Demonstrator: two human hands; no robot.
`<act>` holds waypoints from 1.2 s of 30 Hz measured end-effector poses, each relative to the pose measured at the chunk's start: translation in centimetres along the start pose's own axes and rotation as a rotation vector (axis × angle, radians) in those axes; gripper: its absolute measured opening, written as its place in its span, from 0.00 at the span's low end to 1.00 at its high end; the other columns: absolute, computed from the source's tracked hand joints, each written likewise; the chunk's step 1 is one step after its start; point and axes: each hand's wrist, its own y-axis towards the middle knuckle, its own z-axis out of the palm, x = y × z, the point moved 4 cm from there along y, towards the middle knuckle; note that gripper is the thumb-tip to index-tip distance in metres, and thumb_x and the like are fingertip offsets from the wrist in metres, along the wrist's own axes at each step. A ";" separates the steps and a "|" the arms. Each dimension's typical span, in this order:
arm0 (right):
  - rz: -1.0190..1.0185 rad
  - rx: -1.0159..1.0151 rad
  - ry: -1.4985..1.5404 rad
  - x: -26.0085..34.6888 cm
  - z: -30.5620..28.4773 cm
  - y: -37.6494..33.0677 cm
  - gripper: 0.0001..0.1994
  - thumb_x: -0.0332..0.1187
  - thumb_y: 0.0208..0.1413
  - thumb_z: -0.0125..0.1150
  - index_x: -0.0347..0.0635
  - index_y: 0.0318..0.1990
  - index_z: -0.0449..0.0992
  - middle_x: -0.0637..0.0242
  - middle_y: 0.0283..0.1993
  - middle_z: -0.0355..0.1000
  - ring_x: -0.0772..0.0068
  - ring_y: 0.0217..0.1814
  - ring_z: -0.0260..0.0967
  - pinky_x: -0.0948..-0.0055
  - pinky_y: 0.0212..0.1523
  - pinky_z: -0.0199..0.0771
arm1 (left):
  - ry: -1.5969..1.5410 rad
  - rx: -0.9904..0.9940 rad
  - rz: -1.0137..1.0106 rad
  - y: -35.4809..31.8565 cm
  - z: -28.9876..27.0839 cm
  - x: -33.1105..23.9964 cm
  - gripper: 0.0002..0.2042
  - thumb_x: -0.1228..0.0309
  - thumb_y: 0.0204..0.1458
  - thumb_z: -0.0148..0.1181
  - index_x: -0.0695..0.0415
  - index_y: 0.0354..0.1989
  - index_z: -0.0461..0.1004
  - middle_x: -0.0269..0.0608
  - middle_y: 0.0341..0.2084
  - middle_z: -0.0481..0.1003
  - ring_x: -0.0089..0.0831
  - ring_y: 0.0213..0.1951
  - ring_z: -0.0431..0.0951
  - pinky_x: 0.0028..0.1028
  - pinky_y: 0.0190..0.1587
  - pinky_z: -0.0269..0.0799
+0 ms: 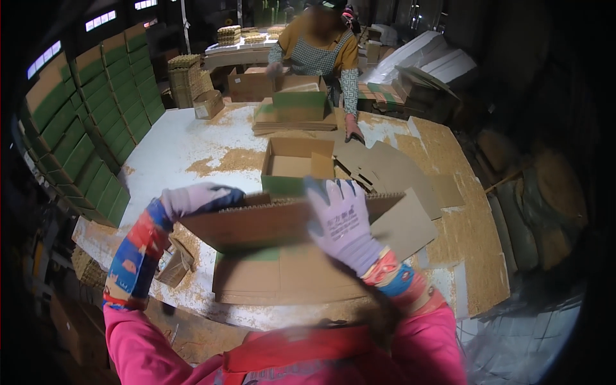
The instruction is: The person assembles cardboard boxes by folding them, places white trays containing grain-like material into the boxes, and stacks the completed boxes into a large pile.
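A brown cardboard box point(250, 226) with a green lower band stands tilted in front of me, partly blurred. My left hand point(200, 197), in a pale glove with dark fingertips, grips its left corner. Over its top edge lies my right hand point(343, 224), gloved alike, fingers hooked across the rim; the thumb is hard to make out. Beneath the box is a flat cardboard sheet point(289, 279). Just beyond it sits an open green-and-brown box point(298, 160). Loose grey-brown cardboard pieces point(391, 163) lie to the right.
Across the worn white table point(163, 157) stands a co-worker in a checked apron point(314, 61), one gloved hand on the cardboard pieces. An open box point(298, 102) rests on stacked sheets there. Tall stacks of green boxes point(96, 109) rise at left. A small carton point(174, 263) is near my left forearm.
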 end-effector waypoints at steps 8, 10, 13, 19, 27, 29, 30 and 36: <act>-0.285 -0.037 0.499 -1.1 -5.4 -6.0 0.15 0.41 0.43 0.71 0.45 0.35 0.77 0.50 0.61 0.62 0.44 0.68 0.53 0.40 0.70 0.45 | -0.165 -0.476 -0.210 -2.7 -5.1 -6.3 0.40 0.69 0.48 0.68 0.48 0.71 0.55 0.40 0.34 0.79 0.15 0.21 0.69 0.19 0.24 0.67; -0.079 0.155 0.989 -2.0 -4.9 -5.7 0.29 0.43 0.44 0.71 0.41 0.52 0.69 0.50 0.63 0.60 0.43 0.69 0.52 0.44 0.70 0.46 | -0.148 -0.629 -0.050 -3.8 -4.1 -10.5 0.39 0.68 0.46 0.69 0.50 0.69 0.58 0.40 0.33 0.79 0.18 0.26 0.73 0.20 0.30 0.71; -0.347 0.349 0.996 0.3 -2.1 -5.2 0.47 0.47 0.50 0.69 0.36 0.71 0.48 0.48 0.72 0.51 0.47 0.75 0.44 0.53 0.73 0.44 | 0.152 -0.115 0.254 -2.8 3.6 -12.8 0.32 0.67 0.48 0.67 0.55 0.64 0.65 0.41 0.34 0.77 0.24 0.35 0.76 0.25 0.40 0.74; 0.771 0.495 2.031 1.2 4.3 -4.0 0.42 0.38 0.57 0.63 0.43 0.74 0.43 0.50 0.67 0.60 0.60 0.68 0.59 0.65 0.66 0.62 | -1.298 -0.388 0.189 -1.6 4.7 0.6 0.44 0.65 0.52 0.67 0.49 0.73 0.44 0.53 0.64 0.61 0.41 0.61 0.69 0.31 0.58 0.69; 0.063 -0.011 -0.029 -0.6 -1.1 2.9 0.33 0.46 0.51 0.63 0.39 0.62 0.64 0.51 0.57 0.66 0.51 0.62 0.64 0.55 0.62 0.64 | -0.051 -0.809 0.323 -1.3 6.8 2.2 0.61 0.63 0.31 0.77 0.67 0.71 0.39 0.58 0.68 0.49 0.45 0.70 0.50 0.38 0.71 0.44; 0.039 0.235 0.354 -0.7 1.1 1.7 0.31 0.49 0.51 0.63 0.37 0.58 0.68 0.50 0.57 0.66 0.51 0.63 0.63 0.55 0.61 0.64 | -0.197 -0.780 0.305 -1.6 6.7 2.2 0.59 0.63 0.33 0.76 0.66 0.72 0.40 0.58 0.67 0.52 0.42 0.66 0.57 0.37 0.67 0.55; -0.102 0.618 0.537 0.6 2.9 -0.6 0.28 0.49 0.50 0.64 0.36 0.52 0.72 0.50 0.56 0.65 0.49 0.64 0.60 0.52 0.62 0.61 | -0.450 -0.736 0.314 -1.7 6.5 2.5 0.58 0.63 0.34 0.76 0.65 0.72 0.40 0.57 0.66 0.54 0.41 0.64 0.61 0.36 0.64 0.61; 0.083 0.112 0.542 1.3 4.1 -7.7 0.42 0.56 0.50 0.64 0.35 0.65 0.59 0.42 0.65 0.58 0.39 0.69 0.51 0.52 0.69 0.52 | -0.669 0.137 -0.269 -2.4 7.7 2.8 0.30 0.48 0.60 0.56 0.60 0.61 0.68 0.34 0.51 0.74 0.23 0.46 0.74 0.26 0.51 0.72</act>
